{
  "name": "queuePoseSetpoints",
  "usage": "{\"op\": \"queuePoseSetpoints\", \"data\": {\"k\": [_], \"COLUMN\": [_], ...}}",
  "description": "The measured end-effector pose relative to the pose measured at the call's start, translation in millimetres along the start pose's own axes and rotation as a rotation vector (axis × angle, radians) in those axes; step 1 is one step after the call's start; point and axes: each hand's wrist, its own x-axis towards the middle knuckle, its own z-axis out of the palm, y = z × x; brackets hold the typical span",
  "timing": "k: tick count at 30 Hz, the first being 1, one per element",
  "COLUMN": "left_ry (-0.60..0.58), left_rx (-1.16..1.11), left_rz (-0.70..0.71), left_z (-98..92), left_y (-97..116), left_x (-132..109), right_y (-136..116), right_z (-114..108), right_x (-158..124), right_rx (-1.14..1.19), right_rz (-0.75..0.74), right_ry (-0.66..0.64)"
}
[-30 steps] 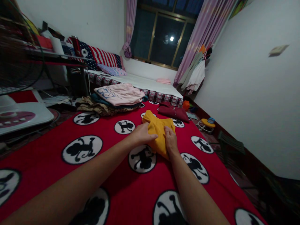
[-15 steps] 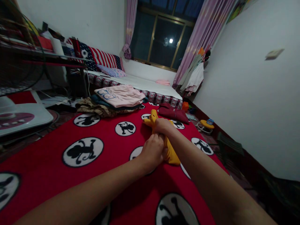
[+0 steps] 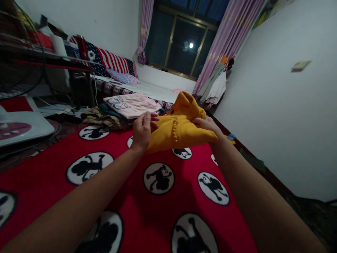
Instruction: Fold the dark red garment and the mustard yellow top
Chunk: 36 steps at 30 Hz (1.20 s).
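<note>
A yellow garment (image 3: pixel 181 131), folded into a bundle with a gathered seam down its middle, is held above the red blanket (image 3: pixel 137 196). My right hand (image 3: pixel 210 126) grips its right side, the thumb lying on top of the cloth. At the left edge of the garment is my left hand (image 3: pixel 142 131), fingers stretched out and apart against the cloth; part of them is hidden. A rolled or bunched part of the garment stands up at the back.
Folded clothes with a pink shirt (image 3: pixel 133 105) on top lie at the blanket's far left. Behind is a bed (image 3: pixel 155 92). A cluttered desk (image 3: pixel 63 58) stands left, a small yellow stool (image 3: pixel 230 139) right, and clothes (image 3: pixel 217 89) hang by the curtain.
The yellow garment has been raised off the blanket and turned, spreading wider. My hands, close together before, have moved apart to its two sides. The dark red garment behind is now hidden.
</note>
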Motion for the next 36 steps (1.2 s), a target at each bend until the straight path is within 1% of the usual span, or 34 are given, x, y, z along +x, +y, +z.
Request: {"op": "queuePoseSetpoints", "data": {"k": [1,3,5,6,7,9,11,13,16,18,21,23,26,28,29,32,34,36], "left_ry": [-0.005,-0.061,-0.157,-0.209,-0.258,-0.337,-0.402,-0.462,-0.518,-0.528,-0.517,-0.485,-0.402,-0.328,-0.292,-0.224,-0.236,-0.285], "left_rx": [0.023,0.11,0.249,0.333,0.419,0.582,0.703,0.79,0.886,0.908,0.865,0.8,0.722,0.706,0.709,0.74,0.751,0.745], "left_rz": [0.012,0.05,0.09,0.103,0.11,0.105,0.098,0.085,0.035,0.009,-0.023,-0.056,-0.119,-0.166,-0.191,-0.26,-0.269,-0.252], "left_z": [-1.4,-1.9,0.6,2.6,4.8,9.2,11.9,12.4,10.7,9.7,10.1,10.6,8.5,5.0,2.9,-1.2,-0.1,5.5], "left_y": [0.3,-2.9,-11.3,-16.8,-22.8,-34.9,-45.8,-54.8,-63.9,-67.9,-71.9,-73.8,-77.1,-81.6,-84.9,-98.1,-106.6,-112.2], "left_x": [2.3,3.7,0.8,-2.0,-5.6,-14.1,-22.6,-29.5,-36.1,-38.8,-41.2,-40.8,-35.3,-28.6,-24.6,-11.8,-3.4,4.9], "right_y": [8.1,33.4,66.6,83.6,99.2,123.1,135.1,137.6,132.9,127.7,119.3,115.1,114.9,119.4,122.7,133.0,138.3,142.0], "right_z": [-3.5,-4.7,-1.2,0.8,2.0,1.7,-1.4,-4.1,-1.8,4.5,16.5,22.8,28.9,32.4,34.2,40.0,42.7,43.8], "right_x": [-7.8,-32.1,-62.5,-77.0,-89.6,-105.1,-106.5,-97.0,-75.8,-63.4,-49.4,-42.2,-35.8,-36.1,-37.6,-44.8,-49.0,-51.2], "right_rx": [0.014,0.068,0.156,0.178,0.164,0.129,0.105,0.04,-0.223,-0.383,-0.503,-0.593,-0.717,-0.75,-0.752,-0.711,-0.668,-0.627], "right_rz": [0.026,0.137,0.313,0.412,0.46,0.52,0.525,0.444,0.209,0.119,0.097,0.106,0.196,0.265,0.276,0.226,0.16,0.084], "right_ry": [0.011,0.036,0.067,0.103,0.119,0.19,0.25,0.29,0.333,0.339,0.298,0.273,0.238,0.213,0.215,0.272,0.333,0.383]}}
